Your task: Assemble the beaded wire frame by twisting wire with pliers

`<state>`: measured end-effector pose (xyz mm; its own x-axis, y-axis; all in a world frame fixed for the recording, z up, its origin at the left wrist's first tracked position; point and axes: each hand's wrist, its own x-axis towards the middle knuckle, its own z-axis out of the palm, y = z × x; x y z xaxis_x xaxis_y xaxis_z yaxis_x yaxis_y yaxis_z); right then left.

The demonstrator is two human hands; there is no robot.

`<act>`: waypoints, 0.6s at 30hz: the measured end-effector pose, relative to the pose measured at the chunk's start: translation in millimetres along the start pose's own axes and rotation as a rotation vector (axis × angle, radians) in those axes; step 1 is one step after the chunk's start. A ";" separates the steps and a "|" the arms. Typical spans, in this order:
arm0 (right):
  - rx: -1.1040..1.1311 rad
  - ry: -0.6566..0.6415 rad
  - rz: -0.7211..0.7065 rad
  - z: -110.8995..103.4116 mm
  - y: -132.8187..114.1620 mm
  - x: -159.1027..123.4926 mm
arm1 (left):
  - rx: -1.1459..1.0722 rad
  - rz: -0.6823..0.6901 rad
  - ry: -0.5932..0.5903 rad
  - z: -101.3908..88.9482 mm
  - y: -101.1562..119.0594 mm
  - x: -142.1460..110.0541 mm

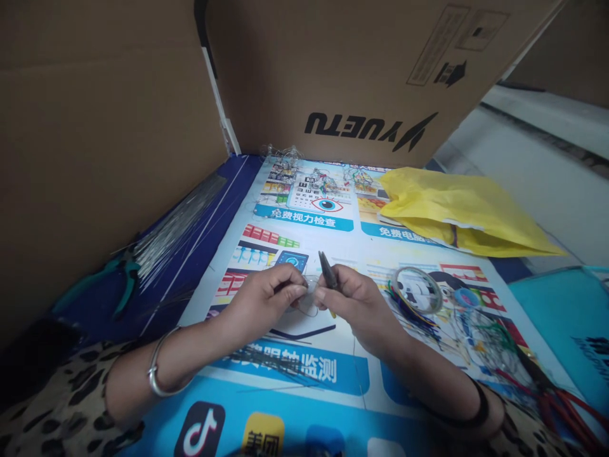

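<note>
Right in the middle of the poster (285, 254), the left hand (275, 293) pinches thin wire (311, 313) between thumb and forefinger, and there it is, a loose curve bowing out in the gap between the two hands. Over to the right hand (356, 297): fingers wrapped snugly round the small pliers (328, 271), dark nose pointing up and away; whether that thumb also nips the wire, I cannot tell. Out on the left, a fan of straight wires (178, 219) lies on the blue tabletop (190, 257), with green-handled pliers (129, 279) at its near end. Across to the right, a roll of tape (435, 298) sits by coloured strands (413, 314), and beyond it rests a yellow bag (476, 206). Nearer the right forearm, there's a tangle of wire pieces (495, 346), with red-handled scissors (568, 409) just beside. At the back stands the cardboard (333, 70), its lettering upside down.
</note>
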<state>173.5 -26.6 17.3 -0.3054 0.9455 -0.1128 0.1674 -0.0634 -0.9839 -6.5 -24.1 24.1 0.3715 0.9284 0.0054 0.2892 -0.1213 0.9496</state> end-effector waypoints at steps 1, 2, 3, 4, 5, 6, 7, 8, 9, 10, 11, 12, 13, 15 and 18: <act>-0.004 0.004 -0.003 -0.3 -0.1 -0.1 | 0.021 0.008 0.002 0.2 0.1 0.2; -0.003 0.004 -0.003 -0.6 -0.1 -0.1 | 0.038 0.017 0.004 0.5 0.0 0.3; 0.002 0.002 -0.004 -0.7 -0.2 -0.2 | 0.050 0.024 0.004 0.7 -0.3 0.5; 0.010 0.000 -0.004 -0.8 0.0 -0.3 | 0.054 0.028 0.003 0.9 -0.7 0.6; 0.019 -0.003 -0.005 -0.8 0.2 -0.4 | 0.056 0.030 0.002 1.1 -1.1 0.6; 0.027 -0.003 -0.006 -0.7 0.5 -0.4 | 0.056 0.029 0.001 1.3 -1.6 0.6; 0.034 0.000 -0.007 -0.5 0.9 -0.5 | 0.057 0.029 -0.001 1.4 -2.0 0.5; 0.037 0.006 -0.009 -0.3 1.2 -0.5 | 0.061 0.030 -0.003 1.6 -2.3 0.3; 0.036 0.012 -0.012 -0.2 1.3 -0.5 | 0.069 0.033 -0.004 1.7 -2.6 0.1; 0.032 0.016 -0.017 -0.1 1.3 -0.5 | 0.078 0.038 -0.005 1.8 -2.7 -0.2; 0.027 0.022 -0.023 -0.1 1.1 -0.5 | 0.087 0.043 -0.003 1.9 -2.8 -0.4; 0.022 0.026 -0.026 -0.2 0.7 -0.5 | 0.093 0.046 -0.003 1.9 -2.7 -0.6; 0.020 0.024 -0.026 -0.4 0.3 -0.3 | 0.096 0.048 -0.004 1.8 -2.5 -0.6; 0.027 0.012 -0.016 -1.4 -0.6 0.2 | 0.102 0.043 -0.017 1.0 -1.5 -0.3; 0.033 -0.011 0.003 -3.7 -1.6 1.6 | 0.139 0.032 -0.067 -1.8 1.7 1.2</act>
<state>176.2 -23.8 19.3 -0.3154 0.9416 -0.1176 0.1375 -0.0773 -0.9875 -7.2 -22.5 26.3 0.4389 0.8985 0.0093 0.3944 -0.2019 0.8965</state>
